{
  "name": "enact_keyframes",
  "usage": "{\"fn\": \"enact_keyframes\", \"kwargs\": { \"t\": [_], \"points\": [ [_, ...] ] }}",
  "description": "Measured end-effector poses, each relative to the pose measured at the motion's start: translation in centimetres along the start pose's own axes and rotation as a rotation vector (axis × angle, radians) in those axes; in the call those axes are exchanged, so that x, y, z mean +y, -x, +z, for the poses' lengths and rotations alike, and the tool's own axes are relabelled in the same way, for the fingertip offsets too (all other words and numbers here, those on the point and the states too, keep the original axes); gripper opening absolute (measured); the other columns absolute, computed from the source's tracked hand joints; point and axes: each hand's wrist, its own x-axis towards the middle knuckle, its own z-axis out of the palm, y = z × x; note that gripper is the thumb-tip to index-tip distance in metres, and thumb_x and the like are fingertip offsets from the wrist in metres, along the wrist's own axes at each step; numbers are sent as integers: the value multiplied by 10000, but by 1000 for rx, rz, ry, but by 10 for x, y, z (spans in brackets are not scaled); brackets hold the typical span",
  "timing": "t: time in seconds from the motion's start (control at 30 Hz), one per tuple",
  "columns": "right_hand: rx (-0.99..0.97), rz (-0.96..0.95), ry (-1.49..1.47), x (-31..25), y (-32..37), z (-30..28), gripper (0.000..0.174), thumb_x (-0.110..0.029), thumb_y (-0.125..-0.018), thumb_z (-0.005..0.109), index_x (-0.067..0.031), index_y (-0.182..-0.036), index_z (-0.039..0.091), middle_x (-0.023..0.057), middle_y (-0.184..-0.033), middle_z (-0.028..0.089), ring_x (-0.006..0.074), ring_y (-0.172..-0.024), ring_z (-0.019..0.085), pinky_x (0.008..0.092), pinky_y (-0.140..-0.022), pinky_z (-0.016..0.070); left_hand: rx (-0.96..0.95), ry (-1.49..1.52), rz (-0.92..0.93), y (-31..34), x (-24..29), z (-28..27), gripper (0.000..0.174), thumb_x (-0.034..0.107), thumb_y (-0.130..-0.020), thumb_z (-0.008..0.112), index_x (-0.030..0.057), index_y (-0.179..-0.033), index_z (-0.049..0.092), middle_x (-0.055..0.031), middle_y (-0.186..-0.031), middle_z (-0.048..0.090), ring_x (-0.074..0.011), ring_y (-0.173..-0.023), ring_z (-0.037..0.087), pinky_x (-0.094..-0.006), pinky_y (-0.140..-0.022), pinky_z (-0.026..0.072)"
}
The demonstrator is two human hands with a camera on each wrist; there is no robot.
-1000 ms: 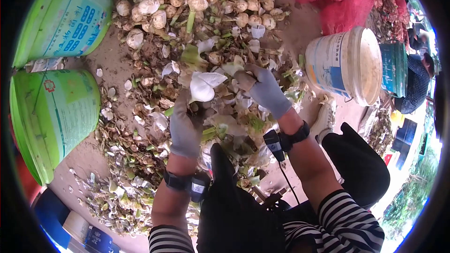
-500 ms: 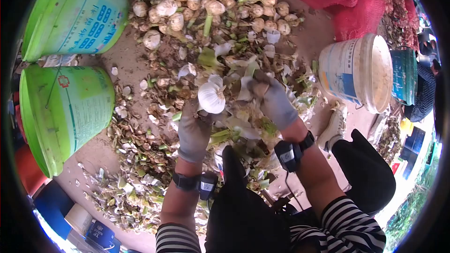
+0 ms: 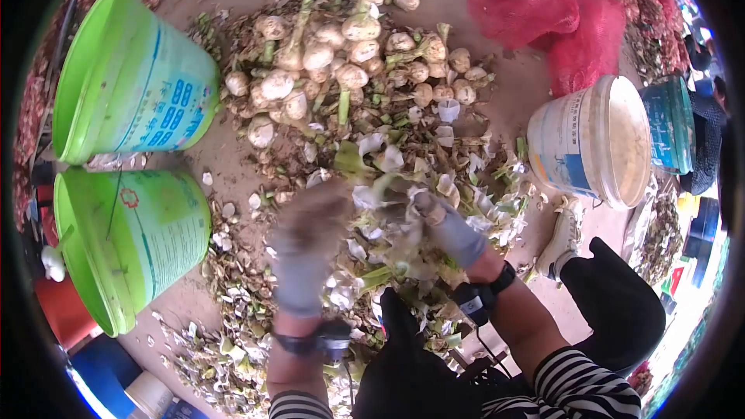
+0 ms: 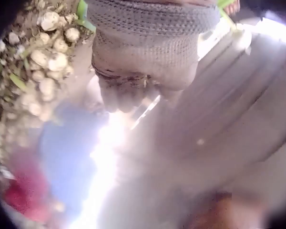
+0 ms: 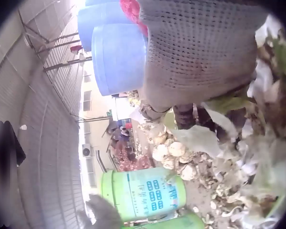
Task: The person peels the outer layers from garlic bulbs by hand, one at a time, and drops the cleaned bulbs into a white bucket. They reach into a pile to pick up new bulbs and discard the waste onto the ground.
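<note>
Your right hand (image 3: 454,233) (grey knit glove) has its fingers (image 5: 186,117) curled down onto the loose husks (image 3: 388,260), gripping a pale and green scrap of them. Your left hand (image 3: 304,244), just beside it and also gloved, is one motion smear in both the head and wrist views, so I cannot tell if it is apart or clamped on anything. The husks lie right under and between both hands, on the dirt floor in front of your knees. They spread on as litter between your hands and the garlic heap (image 3: 341,62) further out. At left two green buckets, the upper bucket (image 3: 147,85) and the lower bucket (image 3: 147,233), lie tipped on their sides, well apart from your hands. At right a white bucket (image 3: 574,140) lies near, with a red mesh sack (image 3: 559,15) beyond it. A shoe (image 3: 563,237) sits just beside the right wrist.
</note>
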Motion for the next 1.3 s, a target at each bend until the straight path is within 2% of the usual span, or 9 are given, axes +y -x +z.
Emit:
{"fn": "enact_keyframes", "kwargs": {
  "t": [0.07, 0.2, 0.43, 0.57, 0.63, 0.73, 0.9, 1.07, 1.3],
  "points": [
    [-297, -39, -373, 2, -16, 18, 626, -459, -889, 531, -42, -1332, 383, 63, -1277, 472, 158, -1153, 461, 320, -963, 393, -245, -613, 193, -1, -14, 41, 132, 16, -776, 636, 16, -905, 610, -63, -871, 639, -193, -769, 629, -303, -684, 506],
    [-402, 43, -608, -24, -5, 29, 738, -558, -870, 480, -61, -1382, 296, 83, -1330, 422, 196, -1232, 405, 352, -1011, 363, -132, -411, 84, 2, -48, 53, 201, -23, -706, 670, 19, -894, 612, -99, -845, 643, -210, -718, 635, -298, -651, 502],
    [-607, 113, -409, -31, -1, 3, 720, -457, -886, 517, -99, -1425, 200, 94, -1363, 376, 204, -1173, 455, 363, -979, 393, -59, -943, 339, -71, -69, 42, 266, 52, -719, 640, 77, -981, 602, -135, -977, 612, -297, -758, 627, -348, -646, 512],
    [-32, -186, -35, -36, -6, -4, 402, -154, -877, 574, -32, -1236, 442, 82, -1122, 550, 128, -962, 547, 249, -828, 453, 32, -1115, 476, -158, -77, 39, 455, 116, -709, 677, 96, -1136, 521, -187, -1164, 533, -336, -910, 605, -398, -781, 496],
    [-89, -135, 36, -28, -8, -17, 300, -149, -887, 564, -17, -1151, 511, 76, -1055, 584, 134, -952, 555, 266, -817, 456, -81, -1195, -42, -177, -83, 48, 427, 80, -711, 670, 57, -1115, 532, -174, -1125, 566, -317, -1043, 549, -356, -875, 450],
    [-141, -114, 64, -29, -7, -19, 230, -212, -909, 558, 3, -961, 622, 49, -910, 621, 112, -843, 578, 266, -750, 465, -10, -1044, 24, -184, -110, 47, 457, 74, -708, 675, 34, -1127, 495, -158, -1095, 573, -285, -1025, 559, -346, -863, 457],
    [-24, -53, -144, -36, -22, 1, 395, -321, -926, 522, 8, -1140, 563, 73, -1057, 617, 103, -935, 562, 246, -832, 452, -60, 177, -69, -108, -73, 69, 657, -70, -635, 646, 62, -1220, 379, -107, -1196, 454, -239, -1046, 524, -330, -916, 458],
    [311, -110, -338, -30, -32, 4, 344, -239, -874, 621, 2, -1117, 584, 46, -1040, 625, 105, -917, 566, 261, -826, 459, -169, -454, 123, -40, -76, 64, 746, -6, -604, 720, 31, -1283, 413, -112, -1216, 479, -237, -1106, 501, -333, -978, 385],
    [114, -59, 112, -59, -6, 2, 279, -180, -833, 646, -1, -1044, 610, 53, -951, 634, 119, -860, 579, 273, -769, 473, -188, -516, 72, -4, -61, 45, 624, -43, -588, 758, 20, -1152, 500, -73, -1109, 509, -191, -1007, 533, -306, -883, 452]
  ]
}}
